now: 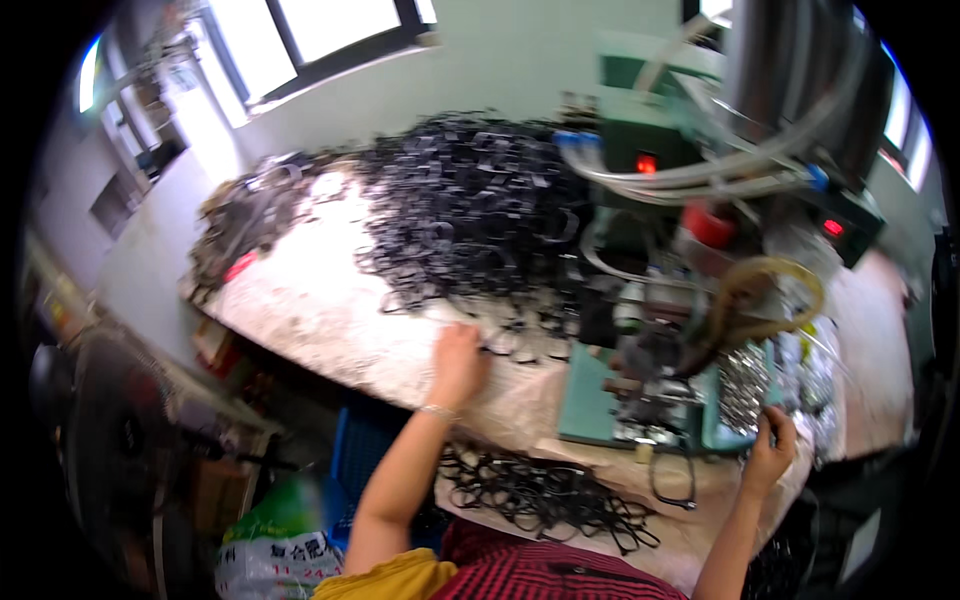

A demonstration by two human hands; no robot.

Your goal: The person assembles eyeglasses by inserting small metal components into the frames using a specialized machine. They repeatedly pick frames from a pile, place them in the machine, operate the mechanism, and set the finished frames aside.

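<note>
My left hand (460,362) reaches over the pale table top, at the near edge of a large heap of thin black loops (470,200). A few stray loops lie right beside its fingers, which are blurred, so I cannot tell whether it grips one. My right hand (773,447) is at the near right corner of a green tray of small shiny metal pieces (743,388). Its thumb and fingers are pinched together; what is between them is too small to make out. Between the hands stands a bench machine (655,385), with one black loop (672,480) hanging at its front.
More black loops (540,500) lie along the near table edge, by my lap. White hoses (690,185) and control boxes with red displays (645,160) crowd the back right. A fan (125,430) stands left, and a printed sack (280,555) sits below the table.
</note>
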